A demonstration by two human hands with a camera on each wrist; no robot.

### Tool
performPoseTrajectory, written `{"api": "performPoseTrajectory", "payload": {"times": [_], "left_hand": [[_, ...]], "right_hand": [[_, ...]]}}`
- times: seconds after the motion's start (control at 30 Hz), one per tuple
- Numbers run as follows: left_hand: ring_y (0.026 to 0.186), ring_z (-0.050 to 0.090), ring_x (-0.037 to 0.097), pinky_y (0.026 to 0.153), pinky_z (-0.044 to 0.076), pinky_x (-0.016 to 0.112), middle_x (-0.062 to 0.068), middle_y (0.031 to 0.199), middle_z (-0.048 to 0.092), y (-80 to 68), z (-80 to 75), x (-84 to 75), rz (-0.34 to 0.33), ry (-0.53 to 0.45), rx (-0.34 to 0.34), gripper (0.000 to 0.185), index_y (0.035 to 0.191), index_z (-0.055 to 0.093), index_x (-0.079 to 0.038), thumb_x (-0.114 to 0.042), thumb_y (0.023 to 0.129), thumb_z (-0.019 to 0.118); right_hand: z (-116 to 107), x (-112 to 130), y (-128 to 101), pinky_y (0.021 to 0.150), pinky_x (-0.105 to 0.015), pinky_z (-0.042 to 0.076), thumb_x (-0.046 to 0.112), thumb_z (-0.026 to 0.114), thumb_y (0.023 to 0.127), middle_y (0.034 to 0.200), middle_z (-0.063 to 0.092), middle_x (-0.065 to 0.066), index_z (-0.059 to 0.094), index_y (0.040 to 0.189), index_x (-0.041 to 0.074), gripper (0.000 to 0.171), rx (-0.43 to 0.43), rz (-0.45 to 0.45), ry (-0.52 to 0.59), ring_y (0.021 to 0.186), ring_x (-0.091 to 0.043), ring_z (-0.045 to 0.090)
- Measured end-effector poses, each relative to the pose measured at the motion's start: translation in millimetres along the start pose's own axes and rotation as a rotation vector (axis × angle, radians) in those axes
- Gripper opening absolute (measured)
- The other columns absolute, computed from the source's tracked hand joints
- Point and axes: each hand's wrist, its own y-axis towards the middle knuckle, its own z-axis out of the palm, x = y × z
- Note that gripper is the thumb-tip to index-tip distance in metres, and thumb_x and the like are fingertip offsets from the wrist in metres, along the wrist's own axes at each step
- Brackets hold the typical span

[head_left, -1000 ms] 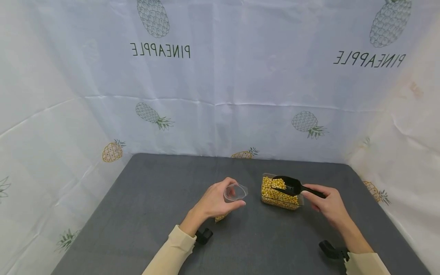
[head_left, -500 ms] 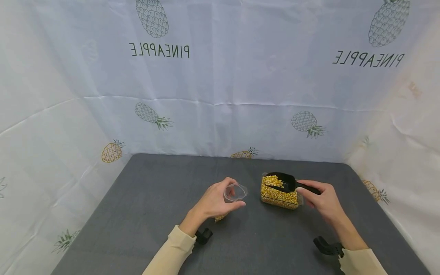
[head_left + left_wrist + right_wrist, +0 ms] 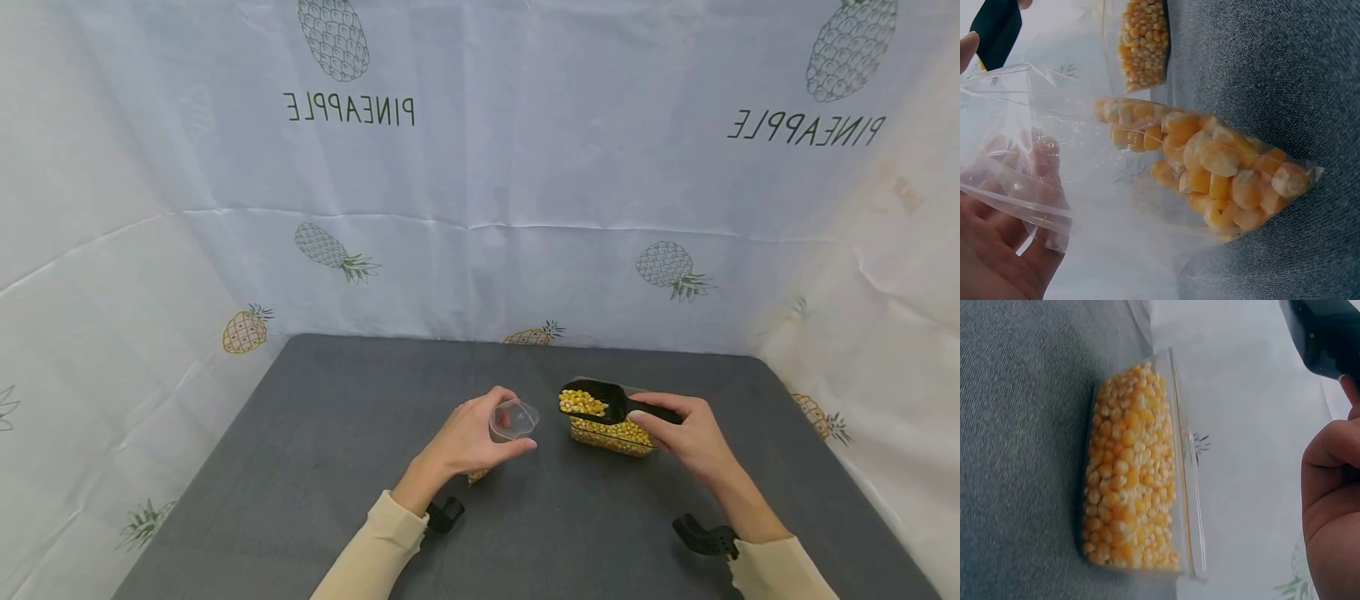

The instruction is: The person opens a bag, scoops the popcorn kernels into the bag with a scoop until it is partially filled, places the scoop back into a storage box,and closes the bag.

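Observation:
My left hand (image 3: 467, 437) holds a clear plastic bag (image 3: 516, 420) by its top, thumb and fingers spread round the wide mouth. Corn kernels (image 3: 1229, 165) fill the pointed lower corner of the bag, close over the table in the left wrist view. In my right hand (image 3: 693, 435) is the handle of a black scoop (image 3: 617, 403), gripped between thumb and fingers. Kernels heap in the scoop's bowl, which overlaps the left part of a clear rectangular container (image 3: 1190, 487) of corn. The scoop's front edge points left, toward the bag, with a gap between them.
The grey table (image 3: 360, 417) carries the corn container right of the middle. A white curtain (image 3: 480, 167) with pineapple prints hangs behind and on both sides. Black wrist mounts (image 3: 705, 536) stick out from both forearms.
My right hand has moved left, lifting the loaded scoop from deep in the container to over its left end. My left hand and the bag have stayed in place.

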Motion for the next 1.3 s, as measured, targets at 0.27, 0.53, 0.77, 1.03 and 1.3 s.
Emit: {"api": "performPoseTrajectory", "payload": {"times": [0.27,0.53,0.77,1.03,1.3], "left_hand": [[0.072,0.056,0.003,0.065,0.049,0.027,-0.009,0.092,0.059,0.6,0.8,0.7,-0.016,0.001,0.013,0.062,0.133,0.057,-0.013,-0.052,0.088,0.075],[0.071,0.056,0.002,0.066,0.049,0.027,-0.008,0.093,0.059,0.8,2.1,0.5,-0.016,-0.005,0.021,0.063,0.134,0.056,-0.013,-0.052,0.088,0.075],[0.07,0.057,0.001,0.067,0.05,0.027,-0.008,0.095,0.059,1.4,4.8,0.4,-0.018,-0.007,0.043,0.067,0.138,0.055,-0.012,-0.052,0.088,0.075],[0.071,0.058,0.0,0.067,0.05,0.027,-0.007,0.097,0.059,1.3,6.6,0.2,-0.015,-0.006,0.051,0.069,0.139,0.053,-0.011,-0.052,0.088,0.075],[0.072,0.056,0.001,0.066,0.049,0.026,-0.008,0.097,0.059,0.5,8.5,-0.1,-0.029,0.001,0.075,0.072,0.141,0.052,-0.013,-0.056,0.087,0.075]], "right_hand": [[7.9,10.4,4.3,0.047,-0.037,0.041,-0.001,0.065,0.097,0.053,0.041,-0.004,0.063,0.125,-0.013,0.03,0.055,-0.03,0.038,0.045,-0.024,0.037],[14.5,15.6,9.9,0.045,-0.036,0.039,0.0,0.066,0.097,0.053,0.04,-0.004,0.064,0.124,-0.012,0.03,0.09,-0.027,0.044,0.044,-0.02,0.035],[19.0,15.9,11.9,0.043,-0.039,0.037,0.002,0.069,0.096,0.053,0.037,-0.003,0.065,0.124,-0.011,0.032,0.131,0.008,0.052,0.044,-0.017,0.032],[22.5,15.9,12.0,0.043,-0.036,0.04,0.004,0.069,0.096,0.055,0.042,-0.001,0.067,0.125,-0.008,0.031,0.16,0.011,0.038,0.043,-0.014,0.034],[27.6,14.9,13.9,0.045,-0.034,0.044,0.007,0.07,0.096,0.056,0.048,-0.013,0.07,0.123,-0.003,0.029,0.198,-0.003,0.027,0.043,-0.014,0.039]]}}
